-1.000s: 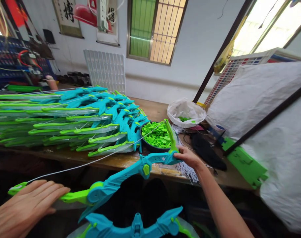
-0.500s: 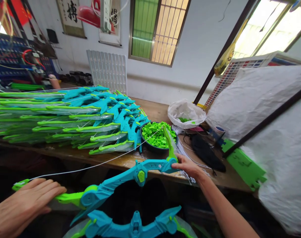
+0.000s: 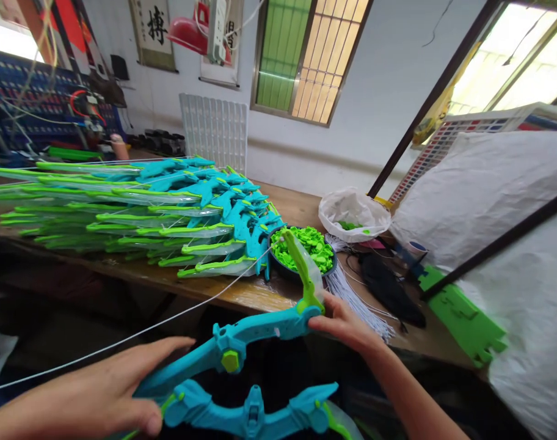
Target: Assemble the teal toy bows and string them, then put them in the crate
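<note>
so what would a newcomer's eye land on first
Most likely the big stack of blue-and-green bows on the bench, filling the left side. Next, the bow stretching between the person's hands in front, and the bowl of bright green pieces at the stack's right end.

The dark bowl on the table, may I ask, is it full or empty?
Full: green pieces fill the dark bowl to its rim.
</note>
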The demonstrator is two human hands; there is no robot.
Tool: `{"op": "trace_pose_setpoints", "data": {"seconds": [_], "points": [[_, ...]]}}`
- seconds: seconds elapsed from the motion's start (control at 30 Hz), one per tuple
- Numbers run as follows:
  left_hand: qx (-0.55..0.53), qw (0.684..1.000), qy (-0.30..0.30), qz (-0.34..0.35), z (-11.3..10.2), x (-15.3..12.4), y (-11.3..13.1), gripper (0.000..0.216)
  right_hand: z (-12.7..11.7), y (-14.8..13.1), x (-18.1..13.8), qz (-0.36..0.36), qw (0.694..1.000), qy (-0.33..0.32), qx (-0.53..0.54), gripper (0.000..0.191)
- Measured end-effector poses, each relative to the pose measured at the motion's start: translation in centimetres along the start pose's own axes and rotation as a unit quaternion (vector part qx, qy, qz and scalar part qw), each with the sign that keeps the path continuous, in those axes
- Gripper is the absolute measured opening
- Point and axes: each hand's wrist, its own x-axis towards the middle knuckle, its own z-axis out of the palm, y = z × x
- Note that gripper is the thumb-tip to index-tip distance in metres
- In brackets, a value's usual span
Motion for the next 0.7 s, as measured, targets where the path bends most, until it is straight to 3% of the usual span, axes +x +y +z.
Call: {"op": "trace_pose_setpoints", "data": {"seconds": [0.07, 0.2, 0.3, 0.43, 0.5, 0.6, 0.7], "points": [[-0.113, 0.992, -0.051, 0.013, -1.9, 3.1, 2.7, 0.072, 1.2, -1.0, 0.5, -0.028, 0.998, -0.029, -0.037, 0.051], [-0.231, 0.970, -0.018, 0.073, -3.1, 8.9, 6.4, 0.057, 3.9, -3.1, 1.3, -0.085, 0.983, -0.094, -0.131, 0.049], [-0.294, 0.941, -0.003, 0.165, -1.5, 11.9, 8.8, 0.059, 5.2, -4.2, 2.0, -0.116, 0.977, -0.135, -0.122, 0.053], [-0.414, 0.885, 0.115, 0.181, 1.6, 13.4, 11.7, 0.042, 4.4, -4.2, 3.0, -0.090, 0.985, -0.147, -0.025, 0.055], [-0.435, 0.865, 0.172, 0.184, 2.3, 13.5, 12.8, 0.038, 3.2, -3.6, 3.4, -0.043, 0.989, -0.133, 0.055, 0.055], [-0.426, 0.858, 0.211, 0.195, 1.8, 13.4, 14.2, 0.034, 2.1, -2.4, 3.6, 0.009, 0.983, -0.065, 0.173, 0.050], [-0.450, 0.842, 0.229, 0.189, 0.9, 13.7, 15.0, 0.030, 3.5, -0.9, 3.2, 0.001, 0.956, 0.041, 0.290, 0.045]]}}
